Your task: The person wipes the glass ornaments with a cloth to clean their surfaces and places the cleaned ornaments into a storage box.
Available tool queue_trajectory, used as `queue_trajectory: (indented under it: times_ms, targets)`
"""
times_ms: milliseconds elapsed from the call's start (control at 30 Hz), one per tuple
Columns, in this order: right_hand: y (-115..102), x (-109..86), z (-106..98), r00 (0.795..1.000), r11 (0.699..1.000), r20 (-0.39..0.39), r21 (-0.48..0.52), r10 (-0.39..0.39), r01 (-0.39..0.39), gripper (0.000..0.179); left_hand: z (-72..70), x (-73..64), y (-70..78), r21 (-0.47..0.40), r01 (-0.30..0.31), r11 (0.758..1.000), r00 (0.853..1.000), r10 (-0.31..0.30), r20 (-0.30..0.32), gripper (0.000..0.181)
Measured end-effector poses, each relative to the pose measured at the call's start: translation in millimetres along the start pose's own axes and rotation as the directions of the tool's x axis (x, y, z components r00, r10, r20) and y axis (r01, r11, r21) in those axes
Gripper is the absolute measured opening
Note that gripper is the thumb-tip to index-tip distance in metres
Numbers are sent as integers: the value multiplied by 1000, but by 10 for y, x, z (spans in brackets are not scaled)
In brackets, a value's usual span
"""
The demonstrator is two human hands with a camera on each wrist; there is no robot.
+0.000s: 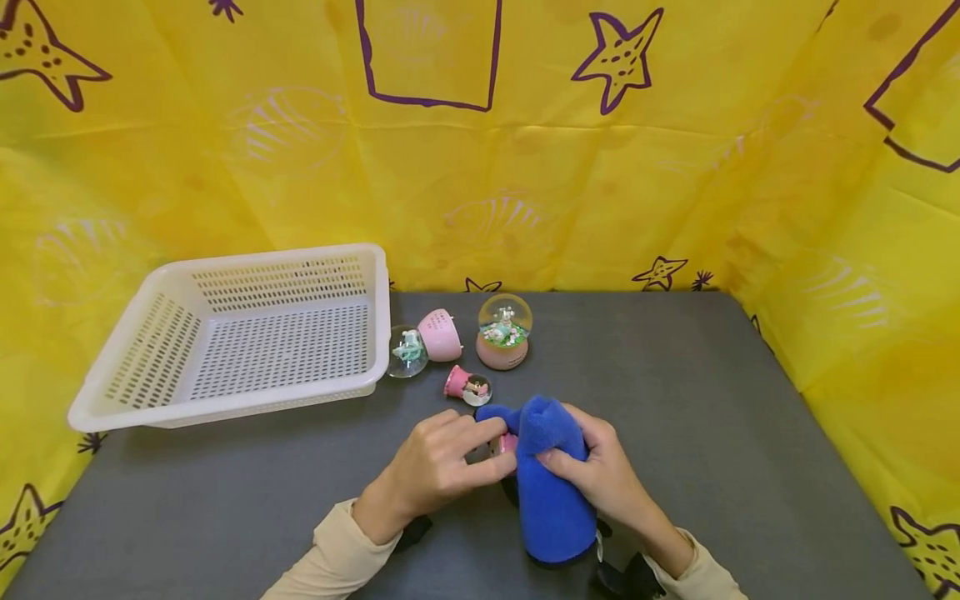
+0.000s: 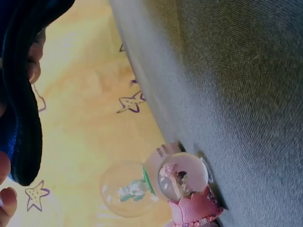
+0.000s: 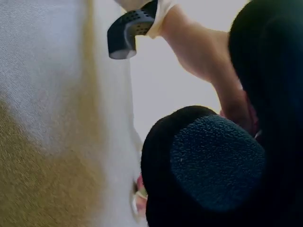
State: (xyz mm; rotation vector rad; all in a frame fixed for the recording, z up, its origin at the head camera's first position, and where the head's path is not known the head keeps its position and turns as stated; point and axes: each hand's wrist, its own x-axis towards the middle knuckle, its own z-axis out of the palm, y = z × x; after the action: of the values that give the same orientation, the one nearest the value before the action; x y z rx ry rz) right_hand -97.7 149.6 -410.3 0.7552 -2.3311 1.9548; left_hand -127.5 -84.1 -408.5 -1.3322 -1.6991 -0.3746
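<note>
In the head view my left hand [image 1: 442, 462] grips a small snow globe with a pink part [image 1: 506, 444], mostly hidden behind fingers and cloth. My right hand [image 1: 603, 467] holds a fuzzy blue cloth [image 1: 557, 508], thumb on its near face, against the globe's right side. The cloth hangs down close over the table, and a fold of it reaches left over the globe. Just beyond the hands, a small snow globe with a pink base [image 1: 456, 382] lies on its side. In the right wrist view the cloth [image 3: 218, 163] covers much of the frame.
A white slotted basket [image 1: 378, 333] stands at the left on the grey table [image 1: 675, 400]. Beside it lies a larger snow globe with a pink base [image 1: 441, 336]. Another snow globe [image 1: 502, 354] stands upright to its right. A yellow patterned curtain [image 1: 525, 167] closes off the back.
</note>
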Motion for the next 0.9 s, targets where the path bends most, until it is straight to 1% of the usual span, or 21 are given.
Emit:
queue_trajectory:
  times_ms: [100,200,333,433,500,567,600,633,700,733,800,833,900]
  targets:
    - [13,9,15,996,997,-48,-25,-71,70,29,-2,17,-3,17,-2,1000,1000,2,-17,15]
    - [30,17,26,985,989,-91,-32,-143,141,26,-6,30,3,11,8,1000,999,-8,-33,13]
    - [55,19,31,968,976,-130,-25,-217,215,23,-13,39,4,-10,14,1000,998,-15,-60,12]
    - [61,13,25,961,971,-139,-26,-240,238,23,-23,41,-8,-13,16,1000,997,-17,-79,12]
    - [56,5,23,960,969,-133,-20,-245,245,26,-35,39,-27,-21,27,999,995,-29,-99,12]
    - [47,3,27,957,963,-113,-4,-267,269,34,-55,25,-47,-41,54,998,991,-58,-117,13]
    - [42,5,31,952,957,-102,4,-290,291,39,-64,17,-58,-60,69,996,989,-77,-127,15]
    - [41,13,36,942,946,-90,12,-322,325,44,-71,10,-69,-82,84,993,986,-95,-137,18]
    - [32,27,55,922,923,-64,25,-381,383,54,-81,-3,-86,-126,116,985,980,-134,-149,25]
    - [32,34,70,909,911,-58,6,-412,413,57,-84,-10,-92,-154,132,979,977,-155,-147,28]
    - [35,48,98,886,887,-56,-62,-461,458,62,-84,-21,-98,-218,169,961,972,-200,-127,31]
    - [37,53,112,876,876,-58,-103,-478,471,63,-86,-27,-96,-251,192,949,969,-223,-105,32]
    - [43,54,132,865,858,-63,-183,-498,480,63,-89,-40,-80,-313,254,915,960,-277,-31,33]
